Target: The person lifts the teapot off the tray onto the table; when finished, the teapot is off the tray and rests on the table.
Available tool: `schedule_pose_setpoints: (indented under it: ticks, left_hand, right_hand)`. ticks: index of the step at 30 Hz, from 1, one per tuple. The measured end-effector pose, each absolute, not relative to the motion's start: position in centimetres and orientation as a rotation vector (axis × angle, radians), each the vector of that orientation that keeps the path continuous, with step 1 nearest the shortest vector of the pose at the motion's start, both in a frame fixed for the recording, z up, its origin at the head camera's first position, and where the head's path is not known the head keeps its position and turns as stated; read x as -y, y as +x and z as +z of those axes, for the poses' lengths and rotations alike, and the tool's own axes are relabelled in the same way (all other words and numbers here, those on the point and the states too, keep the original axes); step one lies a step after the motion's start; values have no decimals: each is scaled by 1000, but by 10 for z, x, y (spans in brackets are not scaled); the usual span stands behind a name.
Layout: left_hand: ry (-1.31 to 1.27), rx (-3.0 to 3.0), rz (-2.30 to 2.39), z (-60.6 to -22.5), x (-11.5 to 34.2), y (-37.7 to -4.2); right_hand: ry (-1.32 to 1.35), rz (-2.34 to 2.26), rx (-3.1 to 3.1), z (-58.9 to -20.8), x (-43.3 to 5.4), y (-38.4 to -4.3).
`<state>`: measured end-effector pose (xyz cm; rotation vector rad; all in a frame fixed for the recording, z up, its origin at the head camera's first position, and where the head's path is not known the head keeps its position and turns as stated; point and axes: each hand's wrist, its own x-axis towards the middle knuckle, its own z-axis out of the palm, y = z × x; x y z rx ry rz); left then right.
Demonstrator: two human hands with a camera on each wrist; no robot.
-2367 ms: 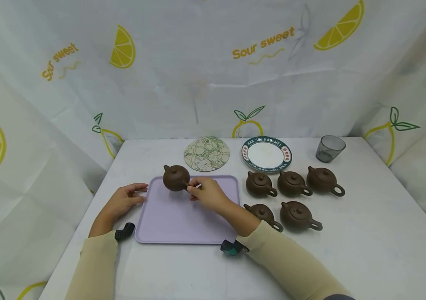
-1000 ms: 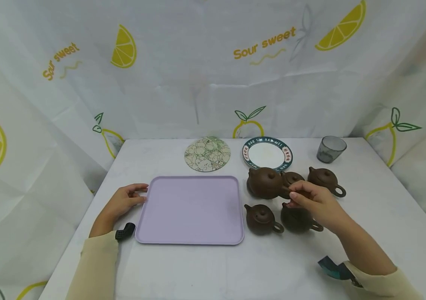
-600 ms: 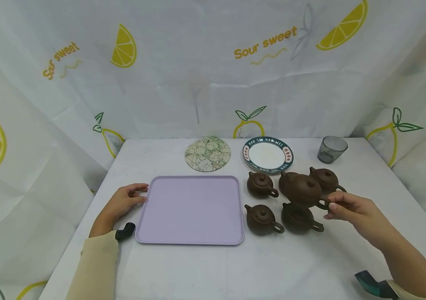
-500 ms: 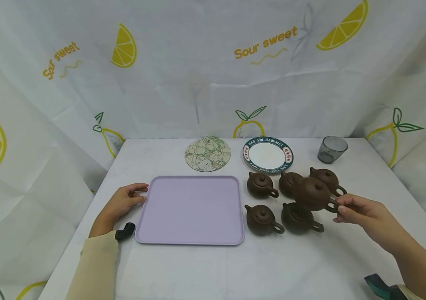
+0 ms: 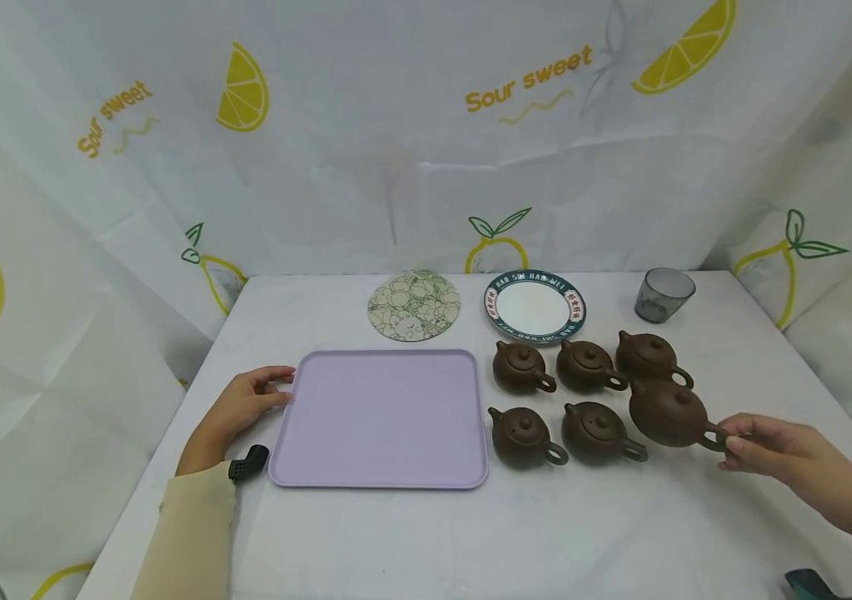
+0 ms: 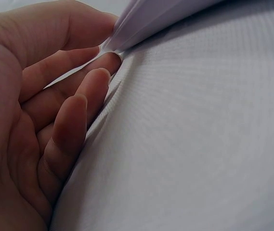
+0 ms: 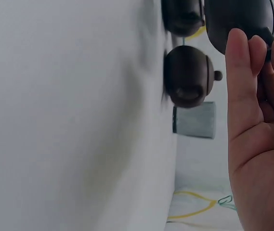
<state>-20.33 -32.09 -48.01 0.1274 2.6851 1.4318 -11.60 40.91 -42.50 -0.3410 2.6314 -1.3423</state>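
My right hand (image 5: 789,454) pinches the handle of a dark brown teapot (image 5: 669,412) and holds it above the table, lid on. In the right wrist view the held teapot (image 7: 240,21) is apart from the table surface. Several like teapots stand left of and behind it: a back row with a teapot (image 5: 522,367), another (image 5: 587,365) and a third (image 5: 647,357), and a front row with a teapot (image 5: 522,437) and one more (image 5: 595,432). My left hand (image 5: 238,412) touches the left rim of the lilac tray (image 5: 381,421), fingers loosely bent; nothing lies on the tray.
Behind the tray lies a round patterned mat (image 5: 414,307). A white plate with a dark green rim (image 5: 491,307) sits to its right. A grey glass cup (image 5: 664,296) stands at the back right. A lemon-print curtain (image 5: 366,150) closes off the back and sides.
My right hand has lifted the teapot from over the tray and carried it rightward past the other teapots, then toward the table's right side. The left hand has stayed at the tray.
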Motion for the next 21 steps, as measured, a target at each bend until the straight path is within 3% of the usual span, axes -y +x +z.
schedule_pose_setpoints:
  ticks: [8, 15, 21]
  left_hand:
    - [155, -2678, 1427, -455, 306, -192]
    - [103, -2665, 1441, -479, 317, -202]
    - [119, -2688, 1437, -462, 309, -193]
  right_hand:
    - [-289, -1339, -2553, -434, -422, -115]
    - [-269, -1364, -2461, -445, -430, -118]
    - [-306, -1380, -2468, -451, -436, -119]
